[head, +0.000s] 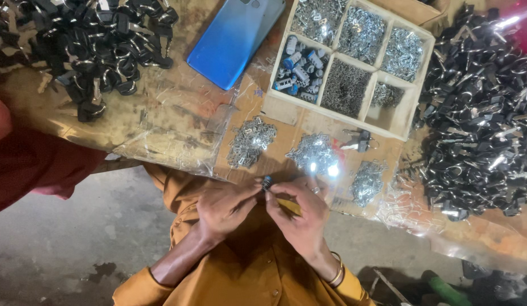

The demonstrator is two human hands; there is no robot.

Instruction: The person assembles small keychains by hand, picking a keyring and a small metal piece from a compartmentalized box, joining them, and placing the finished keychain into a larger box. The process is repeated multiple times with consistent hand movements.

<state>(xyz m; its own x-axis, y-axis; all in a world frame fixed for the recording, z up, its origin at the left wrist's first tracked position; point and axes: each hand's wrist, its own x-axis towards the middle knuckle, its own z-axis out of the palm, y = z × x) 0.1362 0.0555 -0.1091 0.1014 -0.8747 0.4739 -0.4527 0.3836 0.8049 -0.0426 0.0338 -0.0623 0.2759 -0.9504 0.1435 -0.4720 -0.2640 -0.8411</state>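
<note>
Below the divided tray [409,107], both hands [224,207] [300,212] pinch one small cylinder [267,182].

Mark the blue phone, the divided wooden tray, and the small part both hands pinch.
blue phone [235,39], head view, middle of its back.
wooden tray [286,106], head view, bare near-left corner.
small dark part [267,183], head view, its exposed end.

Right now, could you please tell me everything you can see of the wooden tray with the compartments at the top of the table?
The wooden tray is pale, shallow and rectangular, split by thin walls into six compartments in two rows. It lies flat on the plastic-covered table, turned at a slant. Five compartments hold small shiny metal parts; one holds little blue and silver cylinders. The lower right compartment is only part filled. A blue phone lies just to its left; black keys are heaped on its right. No hand touches it.
</note>
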